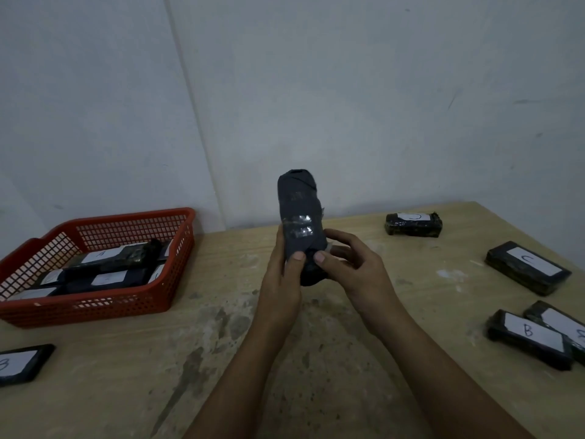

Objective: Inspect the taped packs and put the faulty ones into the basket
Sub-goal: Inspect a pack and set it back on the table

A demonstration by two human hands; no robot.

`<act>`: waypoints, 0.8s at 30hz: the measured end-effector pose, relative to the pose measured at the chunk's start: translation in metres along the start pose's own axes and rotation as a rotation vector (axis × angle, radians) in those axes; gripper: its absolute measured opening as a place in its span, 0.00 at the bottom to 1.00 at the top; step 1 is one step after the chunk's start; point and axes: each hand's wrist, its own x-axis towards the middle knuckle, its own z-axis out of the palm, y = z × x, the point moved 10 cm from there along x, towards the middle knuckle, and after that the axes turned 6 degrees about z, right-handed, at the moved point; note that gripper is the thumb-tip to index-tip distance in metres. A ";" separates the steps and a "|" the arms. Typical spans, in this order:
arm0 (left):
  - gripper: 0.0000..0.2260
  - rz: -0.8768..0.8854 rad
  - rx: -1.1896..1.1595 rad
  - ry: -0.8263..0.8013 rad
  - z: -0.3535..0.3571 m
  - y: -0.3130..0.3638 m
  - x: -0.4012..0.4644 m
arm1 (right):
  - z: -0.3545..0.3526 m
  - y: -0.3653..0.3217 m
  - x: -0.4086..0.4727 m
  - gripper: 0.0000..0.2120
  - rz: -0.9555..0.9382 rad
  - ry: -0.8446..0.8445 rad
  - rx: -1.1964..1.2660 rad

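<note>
Near: left hand [281, 277] and right hand [351, 274] were clamped on the upright dark grey taped pack [300, 223] | Place: above scuffed wooden bench [221, 327] | Advice: seams should be checked fully before red plastic mesh basket [177, 280], left, is chosen.

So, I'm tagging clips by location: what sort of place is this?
Probably a bare sorting bench: a worn wooden table against a plain wall, a red basket, lettered packs.

White labels read "C" on a right-hand pack [527, 267] and "B" on another pack [529, 339].
</note>
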 end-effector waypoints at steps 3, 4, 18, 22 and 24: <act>0.28 -0.063 -0.012 0.050 -0.007 -0.004 0.002 | 0.001 0.006 0.000 0.29 0.026 -0.004 -0.021; 0.27 -0.063 0.012 0.063 -0.010 -0.004 0.002 | 0.002 0.009 0.001 0.28 0.037 -0.011 -0.025; 0.44 -0.061 0.092 -0.100 -0.008 0.010 0.002 | -0.006 0.021 0.004 0.13 0.177 0.010 0.093; 0.34 -0.066 0.095 -0.102 -0.011 0.018 -0.003 | 0.004 0.031 0.000 0.18 0.283 -0.005 0.129; 0.30 -0.112 0.059 -0.050 -0.017 0.011 -0.005 | 0.005 0.036 0.000 0.21 0.321 -0.003 0.162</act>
